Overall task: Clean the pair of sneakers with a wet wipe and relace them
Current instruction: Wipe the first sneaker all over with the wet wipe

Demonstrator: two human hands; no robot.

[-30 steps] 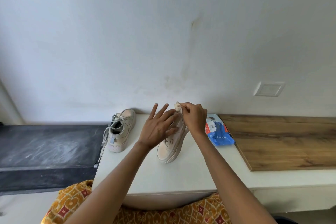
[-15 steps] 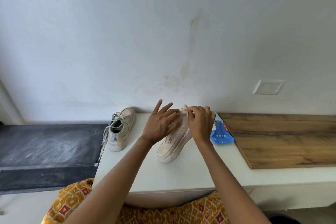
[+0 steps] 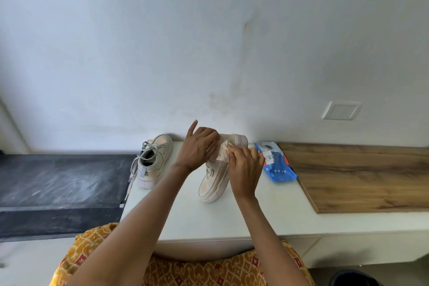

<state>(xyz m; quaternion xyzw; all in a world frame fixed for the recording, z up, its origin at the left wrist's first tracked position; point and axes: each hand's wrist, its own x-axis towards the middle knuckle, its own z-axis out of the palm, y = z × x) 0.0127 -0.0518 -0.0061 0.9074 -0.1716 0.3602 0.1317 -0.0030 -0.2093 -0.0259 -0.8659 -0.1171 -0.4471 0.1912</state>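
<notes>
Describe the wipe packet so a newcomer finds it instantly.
On the white counter, find the wooden board at right. The wipe packet lies flat against its left edge, beside the right hand. It is the only blue, glossy thing there.

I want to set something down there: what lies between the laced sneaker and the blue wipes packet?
In the head view, the other sneaker, with left hand steadying it and right hand pinching the wet wipe.

1 head-worn wide-angle view, facing forward and down, close over white table (image 3: 267, 216), wall (image 3: 209, 42) filling upper frame.
</notes>
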